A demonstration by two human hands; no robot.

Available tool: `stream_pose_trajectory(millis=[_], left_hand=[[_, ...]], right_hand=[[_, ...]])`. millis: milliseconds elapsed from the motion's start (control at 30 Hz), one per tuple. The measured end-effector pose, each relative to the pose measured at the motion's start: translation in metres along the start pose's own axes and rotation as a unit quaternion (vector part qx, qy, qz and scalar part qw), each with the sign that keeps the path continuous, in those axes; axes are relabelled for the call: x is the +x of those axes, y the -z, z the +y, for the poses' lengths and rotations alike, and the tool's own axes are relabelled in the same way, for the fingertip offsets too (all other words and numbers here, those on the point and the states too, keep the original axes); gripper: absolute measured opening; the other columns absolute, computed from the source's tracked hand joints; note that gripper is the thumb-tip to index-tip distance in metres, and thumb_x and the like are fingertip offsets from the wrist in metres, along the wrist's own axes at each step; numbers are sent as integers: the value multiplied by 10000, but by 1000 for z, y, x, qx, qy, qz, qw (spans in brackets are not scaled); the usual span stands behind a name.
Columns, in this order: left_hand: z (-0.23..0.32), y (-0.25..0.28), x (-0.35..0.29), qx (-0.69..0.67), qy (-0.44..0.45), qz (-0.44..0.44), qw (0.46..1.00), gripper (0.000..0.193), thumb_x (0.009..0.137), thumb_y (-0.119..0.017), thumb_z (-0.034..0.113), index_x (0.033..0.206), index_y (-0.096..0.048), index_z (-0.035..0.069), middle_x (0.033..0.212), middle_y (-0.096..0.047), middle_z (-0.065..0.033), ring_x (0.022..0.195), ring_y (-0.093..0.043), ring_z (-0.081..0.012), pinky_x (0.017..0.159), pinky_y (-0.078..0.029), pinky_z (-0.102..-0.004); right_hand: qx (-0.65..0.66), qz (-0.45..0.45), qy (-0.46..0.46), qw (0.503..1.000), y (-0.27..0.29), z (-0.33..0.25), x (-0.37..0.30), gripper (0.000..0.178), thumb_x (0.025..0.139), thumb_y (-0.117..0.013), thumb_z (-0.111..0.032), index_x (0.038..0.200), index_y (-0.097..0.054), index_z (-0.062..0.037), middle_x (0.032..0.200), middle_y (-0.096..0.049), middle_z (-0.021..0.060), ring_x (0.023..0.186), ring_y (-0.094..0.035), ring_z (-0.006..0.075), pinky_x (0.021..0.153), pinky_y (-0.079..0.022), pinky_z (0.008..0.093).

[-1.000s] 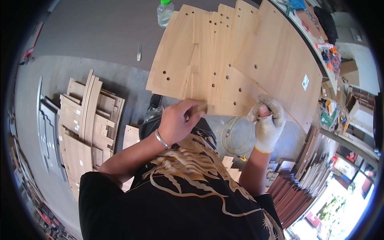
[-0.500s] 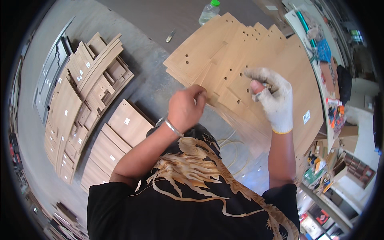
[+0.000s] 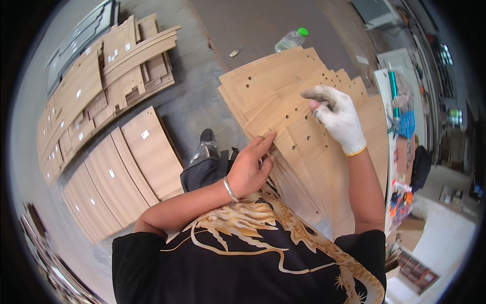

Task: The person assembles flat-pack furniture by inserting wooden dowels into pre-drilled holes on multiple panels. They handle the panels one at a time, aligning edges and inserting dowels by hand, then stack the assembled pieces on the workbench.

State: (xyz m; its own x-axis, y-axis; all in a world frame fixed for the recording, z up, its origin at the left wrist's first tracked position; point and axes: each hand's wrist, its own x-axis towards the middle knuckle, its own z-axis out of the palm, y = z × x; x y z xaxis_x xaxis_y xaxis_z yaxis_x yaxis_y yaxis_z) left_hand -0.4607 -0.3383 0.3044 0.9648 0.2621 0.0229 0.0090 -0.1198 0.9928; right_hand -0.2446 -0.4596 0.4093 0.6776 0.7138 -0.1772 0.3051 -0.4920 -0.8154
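A fanned stack of light wooden panels (image 3: pixel 273 76) with round drilled holes lies in front of me. My left hand (image 3: pixel 251 164), bare and wearing a silver bracelet, rests at the near left edge of the stack. Its index finger and thumb are apart, with the fingertips at the panels' edges. Above the panels my right hand (image 3: pixel 340 119) hovers in a white knit glove with a yellow cuff. A bare thumb tip shows through the glove. Its fingers are curled toward the thumb, and whatever lies between them is hidden.
A clear bottle with a green cap (image 3: pixel 292 40) lies beyond the panels, and a small brush-like tool (image 3: pixel 236 52) lies left of it. More wooden panels (image 3: pixel 145 152) are stacked on the left. A cluttered white bench (image 3: pixel 383 83) stands on the right.
The view has shifted, bringing my leg and shoe into sight. My left hand has come down to the panels' edge, with its fingers stretching out. My right hand stays curled above the stack.
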Motion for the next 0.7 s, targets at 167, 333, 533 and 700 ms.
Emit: stream_pose_trajectory(millis=[167, 333, 533, 700], left_hand=[[6, -21, -12, -18, 48, 78, 996, 606, 910, -604, -41, 1504, -488, -9, 1089, -582, -124, 780, -577, -187, 715, -499, -291], [-4, -33, -19, -43, 25, 103, 993, 586, 907, -577, -51, 1487, -512, 9, 1086, -609, -97, 775, -587, -168, 713, -515, -296], [-7, -35, -28, -57, 49, 126, 989, 572, 929, -571, -27, 1497, -509, 13, 1048, -652, -91, 730, -578, -157, 705, -517, -304], [-19, -31, -20, -32, 104, 175, 979, 504, 952, -569, 24, 1454, -541, -11, 901, -695, -119, 684, -604, -187, 688, -525, -334]], right_hand=[[-205, -171, 105, 958, -23, -7, 34, 232, 894, -668, -156, 1086, -759, -60, 981, -764, 126, 858, -719, 245, 795, -564, 372], [-324, -285, 123, 894, -42, -16, 49, 227, 896, -664, -259, 1034, -779, -119, 952, -768, 108, 899, -723, 308, 806, -564, 424], [-363, -308, 114, 872, -49, -8, 50, 216, 883, -662, -244, 1013, -781, -119, 939, -763, 115, 904, -719, 308, 799, -558, 424], [-342, -309, 95, 882, -44, 0, 51, 207, 873, -655, -218, 997, -779, -108, 952, -757, 132, 912, -713, 319, 805, -556, 426]])
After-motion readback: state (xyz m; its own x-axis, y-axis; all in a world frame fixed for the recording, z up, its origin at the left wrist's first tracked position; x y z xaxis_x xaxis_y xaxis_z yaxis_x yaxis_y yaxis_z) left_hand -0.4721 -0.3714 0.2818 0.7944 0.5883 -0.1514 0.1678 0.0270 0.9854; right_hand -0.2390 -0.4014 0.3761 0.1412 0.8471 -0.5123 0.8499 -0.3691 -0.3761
